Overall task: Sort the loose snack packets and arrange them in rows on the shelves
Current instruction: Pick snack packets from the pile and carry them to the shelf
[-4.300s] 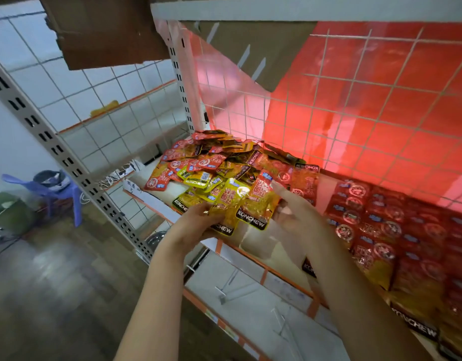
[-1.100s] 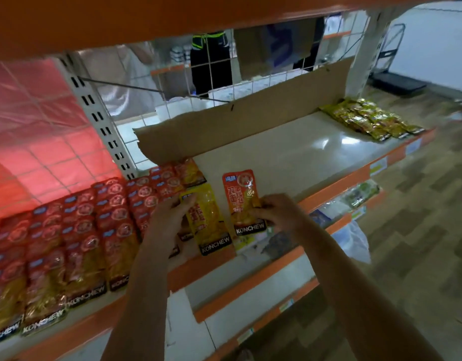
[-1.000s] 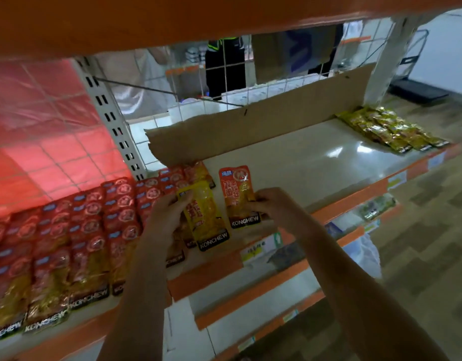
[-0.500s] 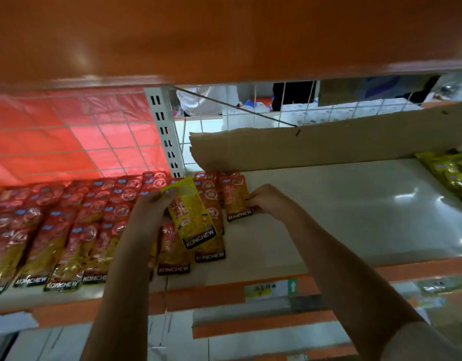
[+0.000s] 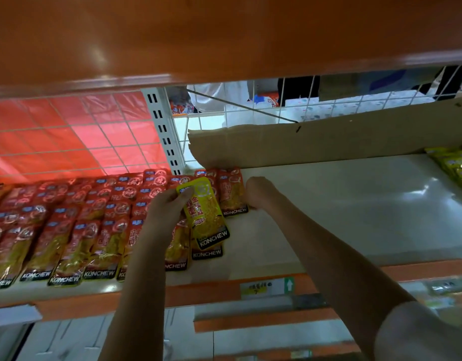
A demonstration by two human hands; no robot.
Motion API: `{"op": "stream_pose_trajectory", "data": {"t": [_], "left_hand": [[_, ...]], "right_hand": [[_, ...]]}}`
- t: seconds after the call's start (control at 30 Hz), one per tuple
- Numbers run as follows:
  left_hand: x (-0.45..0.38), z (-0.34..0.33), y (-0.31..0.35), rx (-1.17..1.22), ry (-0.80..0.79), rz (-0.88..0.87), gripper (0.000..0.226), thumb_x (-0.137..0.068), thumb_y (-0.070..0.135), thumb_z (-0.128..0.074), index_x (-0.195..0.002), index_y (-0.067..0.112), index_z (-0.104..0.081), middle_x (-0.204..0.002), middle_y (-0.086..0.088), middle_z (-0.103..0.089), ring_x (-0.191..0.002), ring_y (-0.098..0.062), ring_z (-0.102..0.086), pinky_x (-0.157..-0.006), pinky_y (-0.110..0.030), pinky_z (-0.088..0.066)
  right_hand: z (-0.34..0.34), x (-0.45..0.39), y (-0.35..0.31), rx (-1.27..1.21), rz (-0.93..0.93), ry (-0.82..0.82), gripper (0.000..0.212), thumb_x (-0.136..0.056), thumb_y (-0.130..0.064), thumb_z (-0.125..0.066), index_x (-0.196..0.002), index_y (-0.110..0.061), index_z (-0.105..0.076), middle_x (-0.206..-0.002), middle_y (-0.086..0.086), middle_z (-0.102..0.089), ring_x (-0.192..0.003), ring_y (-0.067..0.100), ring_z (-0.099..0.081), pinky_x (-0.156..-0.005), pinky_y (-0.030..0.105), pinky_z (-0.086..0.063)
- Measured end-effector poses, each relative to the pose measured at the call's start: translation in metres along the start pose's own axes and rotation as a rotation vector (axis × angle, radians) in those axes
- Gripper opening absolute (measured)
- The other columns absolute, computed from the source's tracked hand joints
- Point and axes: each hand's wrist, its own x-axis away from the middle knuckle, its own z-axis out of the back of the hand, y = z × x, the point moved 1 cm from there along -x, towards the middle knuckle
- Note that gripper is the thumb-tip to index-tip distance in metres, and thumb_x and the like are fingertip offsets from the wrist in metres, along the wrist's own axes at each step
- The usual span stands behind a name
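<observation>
left hand [image 5: 164, 212]: yellow packet [image 5: 205, 214] | right hand [image 5: 258, 192]: red packet [image 5: 231, 192] | behind: cardboard [image 5: 329, 142]

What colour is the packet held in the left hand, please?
Yellow, with a black band at the bottom; the packet in the left hand shows clearly in the head view.

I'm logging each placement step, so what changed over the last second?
The right hand carried the red packet from the shelf's front edge back to the cardboard strip, setting it at the end of the red rows; its fingers are on the packet's right edge. The left hand kept hold of the yellow packet, moving further in over the rows.
</observation>
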Motion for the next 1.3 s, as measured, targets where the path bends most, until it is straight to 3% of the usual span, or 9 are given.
{"op": "stream_pose_trajectory", "data": {"t": [0.1,0.23,0.33,0.43,0.5,0.7,0.83,1.13,1.3], "left_hand": [[-0.003,-0.01,0.004,-0.038,-0.053,-0.019,0.052,-0.078,0.046,-0.067,-0.094,-0.003,-0.062,-0.085,-0.009,-0.058,-0.076,-0.023,-0.053,-0.075,-0.041,-0.045],[-0.011,-0.043,0.011,-0.067,-0.15,-0.039,0.019,-0.089,0.031,-0.061,-0.082,0.015,-0.069,-0.093,-0.021,-0.068,-0.089,-0.036,-0.065,-0.083,-0.047,-0.051],[-0.018,-0.084,0.016,-0.015,-0.245,-0.009,0.019,-0.092,0.022,-0.059,-0.075,0.019,-0.067,-0.078,-0.007,-0.07,-0.082,-0.031,-0.066,-0.083,-0.046,-0.053],[-0.018,-0.137,0.02,0.011,-0.416,0.007,0.015,-0.093,0.023,-0.057,-0.091,0.012,-0.068,-0.09,-0.007,-0.07,-0.086,-0.025,-0.067,-0.08,-0.04,-0.056],[-0.013,-0.175,0.023,0.021,-0.51,0.029,0.018,-0.095,0.021,-0.054,-0.1,0.006,-0.062,-0.093,-0.01,-0.066,-0.08,-0.018,-0.064,-0.068,-0.026,-0.055],[0.028,-0.285,0.025,0.099,-0.74,0.096,0.015,-0.097,0.016,-0.05,-0.104,0.006,-0.058,-0.085,-0.01,-0.061,-0.075,-0.017,-0.061,-0.066,-0.027,-0.055],[0.066,-0.35,0.024,0.116,-0.808,0.082,0.016,-0.098,0.013,-0.048,-0.085,0.009,-0.058,-0.083,-0.012,-0.059,-0.072,-0.017,-0.059,-0.055,-0.021,-0.054],[0.125,-0.466,0.023,0.196,-0.744,0.135,0.012,-0.096,0.005,-0.048,-0.102,0.008,-0.058,-0.073,-0.003,-0.062,-0.05,-0.002,-0.063,-0.053,-0.016,-0.054],[0.106,-0.493,0.033,0.18,-0.637,0.174,0.01,-0.095,0.006,-0.052,-0.088,0.009,-0.058,-0.078,-0.005,-0.06,-0.052,-0.005,-0.063,-0.056,-0.021,-0.055]], "right_hand": [[0.004,0.004,-0.001,0.083,-0.008,0.024,0.012,-0.093,-0.017,-0.05,-0.093,-0.007,-0.058,-0.087,0.006,-0.056,-0.094,0.024,-0.056,-0.068,0.025,-0.038],[0.012,0.02,0.015,0.2,0.051,0.091,0.034,-0.097,-0.028,-0.046,-0.118,-0.004,-0.055,-0.118,0.013,-0.057,-0.11,0.028,-0.055,-0.079,0.03,-0.041],[0.021,0.038,0.052,0.249,0.091,0.127,0.039,-0.097,-0.029,-0.045,-0.129,-0.007,-0.047,-0.127,0.014,-0.051,-0.118,0.028,-0.047,-0.091,0.036,-0.043],[0.033,0.064,0.099,0.364,0.066,0.122,0.044,-0.097,-0.029,-0.044,-0.137,-0.012,-0.041,-0.133,0.011,-0.047,-0.124,0.027,-0.041,-0.097,0.035,-0.038],[0.042,0.085,0.131,0.389,0.003,0.13,0.046,-0.096,-0.028,-0.045,-0.14,-0.015,-0.039,-0.138,0.009,-0.044,-0.128,0.025,-0.038,-0.101,0.036,-0.035],[0.071,0.156,0.228,0.338,-0.171,0.205,0.047,-0.094,-0.027,-0.052,-0.139,-0.018,-0.042,-0.142,0.005,-0.042,-0.13,0.023,-0.037,-0.105,0.035,-0.033],[0.091,0.193,0.293,0.327,-0.212,0.248,0.046,-0.093,-0.027,-0.053,-0.137,-0.018,-0.044,-0.142,0.005,-0.042,-0.13,0.024,-0.039,-0.104,0.036,-0.035],[0.125,0.252,0.416,0.228,-0.213,0.315,0.042,-0.092,-0.025,-0.055,-0.132,-0.014,-0.049,-0.137,0.007,-0.046,-0.124,0.026,-0.046,-0.094,0.037,-0.042],[0.148,0.243,0.463,0.175,-0.156,0.358,0.041,-0.089,-0.021,-0.06,-0.128,-0.01,-0.053,-0.129,0.01,-0.051,-0.113,0.028,-0.053,-0.088,0.035,-0.042]]}}
